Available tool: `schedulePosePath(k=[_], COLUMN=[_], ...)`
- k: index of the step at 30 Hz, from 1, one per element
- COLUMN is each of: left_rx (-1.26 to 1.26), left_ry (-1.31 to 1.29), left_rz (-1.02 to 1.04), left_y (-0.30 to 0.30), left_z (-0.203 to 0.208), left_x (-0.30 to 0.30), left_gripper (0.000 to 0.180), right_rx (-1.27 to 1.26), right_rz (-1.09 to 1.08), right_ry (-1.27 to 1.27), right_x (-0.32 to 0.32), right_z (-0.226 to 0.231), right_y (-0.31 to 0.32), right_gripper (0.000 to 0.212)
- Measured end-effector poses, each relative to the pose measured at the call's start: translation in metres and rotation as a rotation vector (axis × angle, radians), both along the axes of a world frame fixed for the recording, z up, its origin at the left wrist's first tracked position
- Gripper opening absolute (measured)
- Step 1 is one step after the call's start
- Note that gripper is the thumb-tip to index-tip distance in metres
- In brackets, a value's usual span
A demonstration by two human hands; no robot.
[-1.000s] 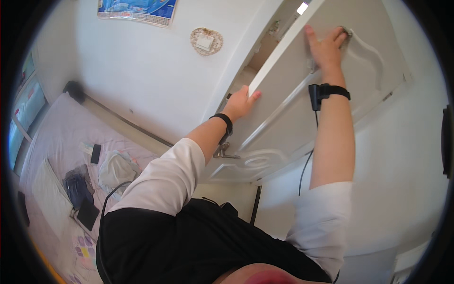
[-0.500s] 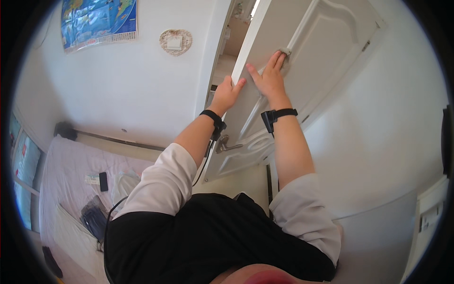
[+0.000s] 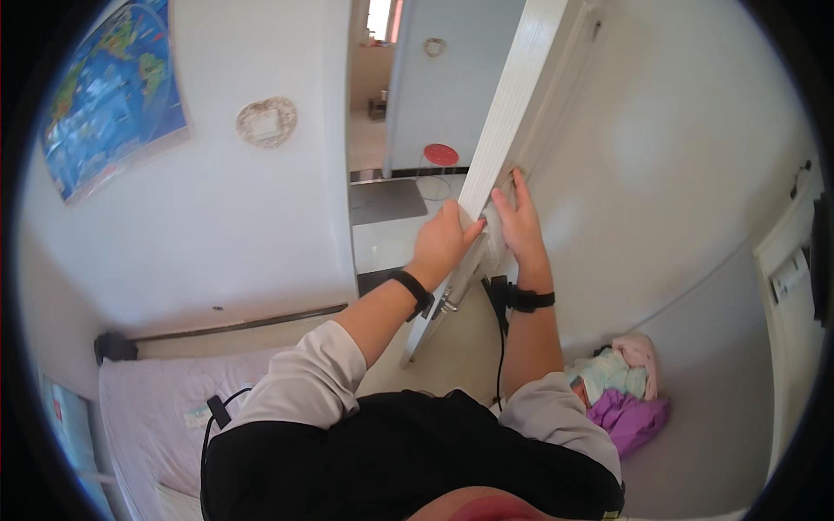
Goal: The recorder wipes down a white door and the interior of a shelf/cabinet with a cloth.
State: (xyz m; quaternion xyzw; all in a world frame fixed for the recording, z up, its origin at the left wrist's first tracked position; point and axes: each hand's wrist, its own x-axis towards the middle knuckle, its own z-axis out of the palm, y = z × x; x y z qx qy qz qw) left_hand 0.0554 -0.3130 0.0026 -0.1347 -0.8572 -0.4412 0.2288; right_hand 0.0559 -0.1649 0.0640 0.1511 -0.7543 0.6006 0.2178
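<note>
A white panelled door [image 3: 508, 113] stands swung open, its long narrow edge turned toward me. My left hand [image 3: 440, 243] is closed round that edge, with the thumb on the side nearer my right hand. On the door's inner face, my right hand [image 3: 521, 227] presses a small greyish cloth [image 3: 514, 172] with its fingertips; most of the cloth is hidden behind the fingers. Below my left hand, a metal door handle [image 3: 447, 304] sticks out. Each wrist wears a black strap, and a cable hangs from the right one.
Through the doorway a red-topped stool [image 3: 441, 155] and a grey mat [image 3: 387, 201] are visible. A bed [image 3: 165, 391] lies at lower left. Bundled clothes [image 3: 630, 417] rest on the right. The wall carries a map [image 3: 117, 95] and a framed light switch [image 3: 267, 122].
The door has swung wider, so its edge now faces me and more of the room beyond shows. Both hands have come lower in view, and the clothes at right have come into sight.
</note>
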Motion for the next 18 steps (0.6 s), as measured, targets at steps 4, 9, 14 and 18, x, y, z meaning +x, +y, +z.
schedulePosePath(k=[4, 9, 14, 18], left_rx=[-0.026, -0.014, -0.162, -0.234], left_ry=[0.007, -0.047, -0.13, -0.272], left_rz=[-0.139, -0.39, -0.597, -0.685], left_y=[0.026, 0.044, 0.047, 0.056], left_z=[-0.009, -0.042, -0.113, -0.149], left_x=[0.024, 0.034, 0.04, 0.045], left_gripper=[0.05, 0.059, 0.066, 0.067], right_rx=[0.015, 0.24, 0.253, 0.175], right_rz=[-0.253, -0.691, -0.94, -0.885], right_ry=[0.137, 0.331, 0.062, -0.011], right_x=[0.032, 0.065, 0.086, 0.101], right_z=[0.038, 0.047, -0.028, -0.083], right_y=[0.004, 0.007, 0.032, 0.059], right_gripper=[0.076, 0.065, 0.055, 0.057])
